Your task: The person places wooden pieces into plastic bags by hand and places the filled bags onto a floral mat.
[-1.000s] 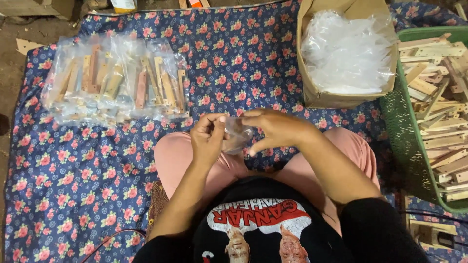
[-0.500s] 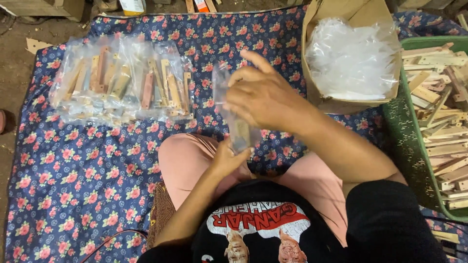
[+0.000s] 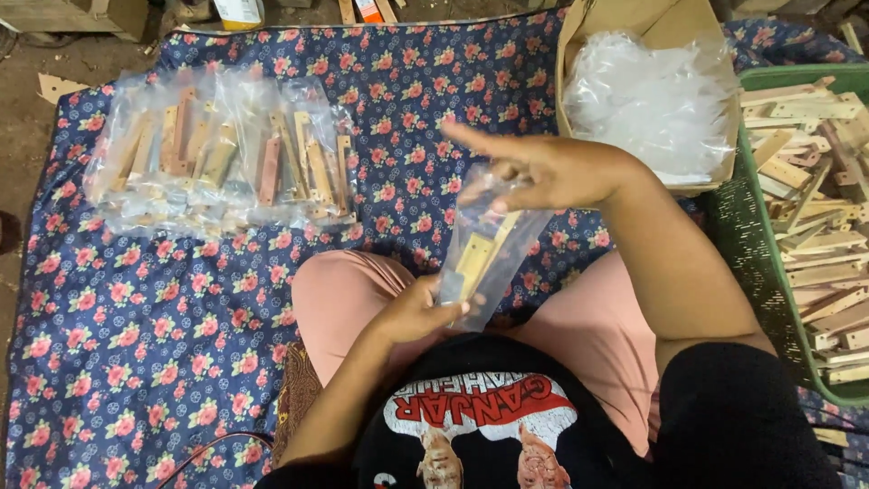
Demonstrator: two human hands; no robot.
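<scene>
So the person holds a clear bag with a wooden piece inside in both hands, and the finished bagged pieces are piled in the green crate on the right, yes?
Not quite. Both hands, left hand and right hand, do hold the clear bag with a wooden piece inside, but the head view shows the bagged pieces piled on the flowered cloth at the left. The green crate holds loose, unbagged wood.

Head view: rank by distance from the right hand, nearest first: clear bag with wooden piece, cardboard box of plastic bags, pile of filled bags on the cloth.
1. Clear bag with wooden piece: held by the right hand, just below it.
2. Cardboard box of plastic bags: above, slightly right.
3. Pile of filled bags: far left on the floral cloth.
</scene>
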